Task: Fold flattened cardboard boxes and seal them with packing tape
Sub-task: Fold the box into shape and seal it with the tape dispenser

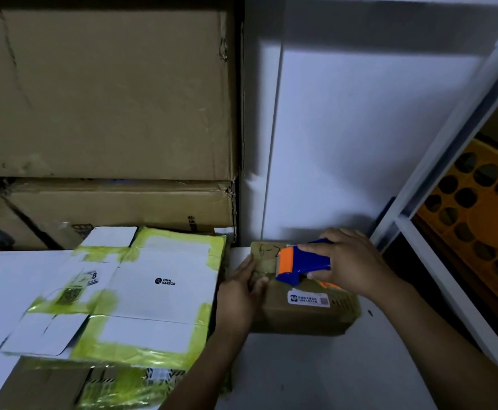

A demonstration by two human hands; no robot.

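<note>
A small brown cardboard box with a white label lies on the white table, right of centre. My right hand grips a blue and orange tape dispenser and holds it on the box's top, near the far end marked with handwriting. My left hand rests on the box's left side, fingers lying flat on the top and thumb near the dispenser. Glossy tape covers part of the box top.
A stack of flattened white boxes with yellow-green tape lies left of the small box, on top of a brown carton. Large brown cartons stand behind. A white wall panel and a shelf frame are at the right.
</note>
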